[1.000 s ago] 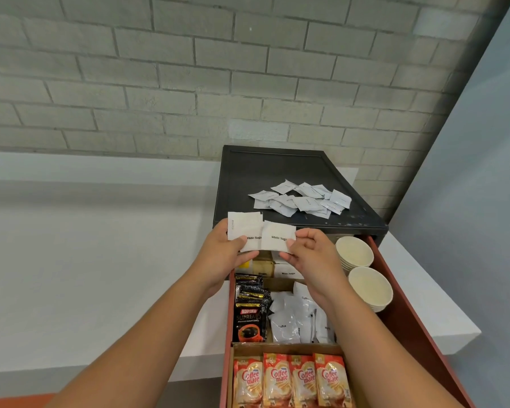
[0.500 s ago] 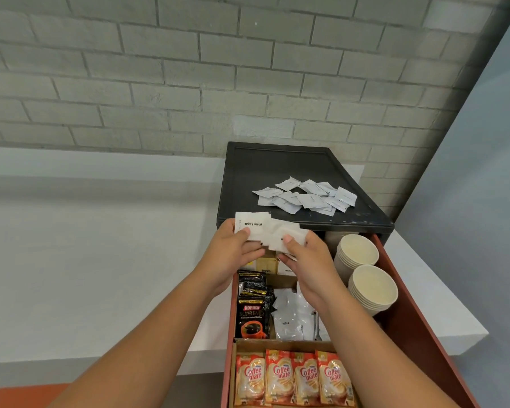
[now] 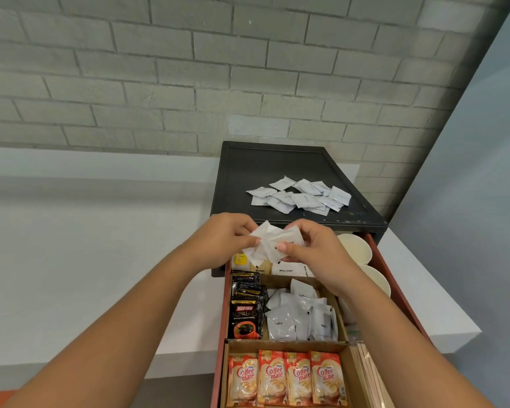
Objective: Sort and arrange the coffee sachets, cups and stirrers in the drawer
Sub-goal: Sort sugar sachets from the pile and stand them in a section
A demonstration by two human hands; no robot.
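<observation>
In the nearest compartment of the open drawer (image 3: 396,278) four orange creamer sachets (image 3: 286,378) stand in a row, with wooden stirrers (image 3: 365,375) just right of them. One compartment farther, black coffee sachets (image 3: 246,313) are stacked on the left and loose white packets (image 3: 301,316) lie heaped on the right. Above the far compartment, where sugar packets (image 3: 286,270) lie, both hands hold one crumpled bundle of white sachets (image 3: 273,242) between them. The left hand (image 3: 224,240) pinches its left side with curled fingers, and the right hand (image 3: 315,251) pinches its right side, thumb on the near face. The bundle hangs clear of the drawer. Paper cups (image 3: 355,250) stand stacked at the drawer's right, just beside the right hand. Farther still, a scatter of small white sachets (image 3: 301,195) lies on the black cabinet top (image 3: 277,166), well apart from the hands.
</observation>
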